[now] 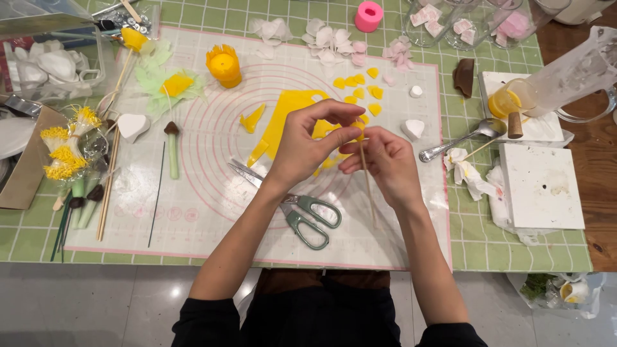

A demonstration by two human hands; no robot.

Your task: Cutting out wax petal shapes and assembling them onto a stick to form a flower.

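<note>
My left hand (308, 144) and my right hand (380, 160) meet above the middle of a white silicone mat (212, 212). Between them I hold a thin wooden stick (369, 193) that points down toward me. At its top is a small yellow piece (357, 127), pinched by my left thumb and fingers. My right hand grips the stick just below it. Under my hands lies a flat yellow sheet (289, 112) with shapes cut out. Several small yellow petals (360, 87) lie beyond it. Green-handled scissors (302, 212) rest under my left wrist.
A yellow mould (224, 65) and a pale green flower (168, 85) sit at the mat's far left. White petals (328, 38), a pink cup (369, 15) and glass jars (450, 22) line the back. A spoon (459, 138), white blocks (541, 186) and a jug (572, 77) stand right.
</note>
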